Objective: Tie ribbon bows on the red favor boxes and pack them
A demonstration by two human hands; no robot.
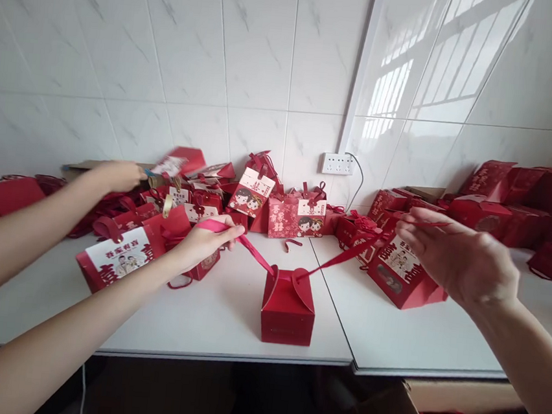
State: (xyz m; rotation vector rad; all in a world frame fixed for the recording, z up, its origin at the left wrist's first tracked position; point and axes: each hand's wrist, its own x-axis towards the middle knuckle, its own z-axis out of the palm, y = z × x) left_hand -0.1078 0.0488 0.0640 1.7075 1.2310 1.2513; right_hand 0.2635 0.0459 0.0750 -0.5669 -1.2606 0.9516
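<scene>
Where the small red box (287, 325) stands: on the white table (224, 335), near the front edge, just left of the seam between two tabletops.
Left hand (211, 243): fingers curled narrow, pinching one tail of the ribbon (336, 260).
Right hand (470, 265): fingers extended and close together, holding the other tail; exact pinch point cannot be told.
Box handling: probably light, stiff card; curved top flaps may crease under pressure. Steady by the lower side walls.
Ribbon handling: appears soft, smooth and liable to slip. Grip well out along each tail; pull evenly, since a light box may slide.
Count, box between the hands: one, with one ribbon, two tails visible.
Count, flanking white-panelled boxes: two; left box (127, 254), right box (400, 261).
Count, power strip (337, 164): one.
Count, rear pile (283, 217): overlapping; number cannot be told.
</scene>
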